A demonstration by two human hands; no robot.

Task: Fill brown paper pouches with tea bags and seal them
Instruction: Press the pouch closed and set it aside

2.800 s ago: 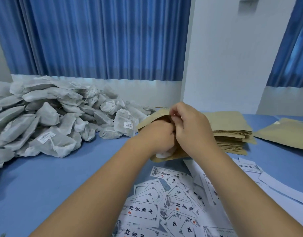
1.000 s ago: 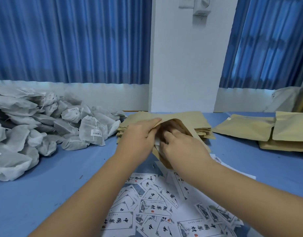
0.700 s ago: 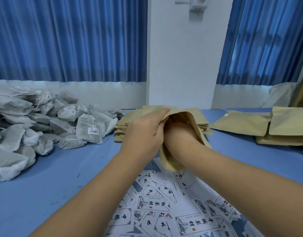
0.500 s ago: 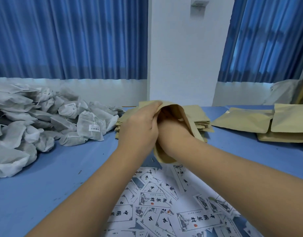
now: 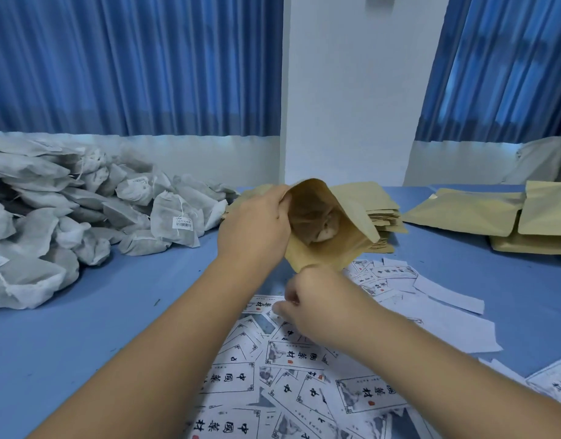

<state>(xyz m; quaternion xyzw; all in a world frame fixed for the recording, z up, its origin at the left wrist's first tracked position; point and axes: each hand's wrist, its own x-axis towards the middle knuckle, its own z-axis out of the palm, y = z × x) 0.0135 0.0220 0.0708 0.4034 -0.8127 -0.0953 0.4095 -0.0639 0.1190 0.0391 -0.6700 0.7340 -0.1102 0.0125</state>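
Left hand (image 5: 254, 229) is gripping one open pouch (image 5: 345, 217); right hand (image 5: 317, 308), fingers curled, grasp indeterminable, is hovering over scattered labels (image 5: 228, 380) printed "中".

Tea bags (image 5: 82, 217) heaped left; open pouch (image 5: 333, 251) centre, pouch stack (image 5: 387, 223) behind, labels (image 5: 288, 375) before it

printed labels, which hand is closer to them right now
Right. The right hand is down among the printed labels; the left hand is farther back, gripping the open pouch.
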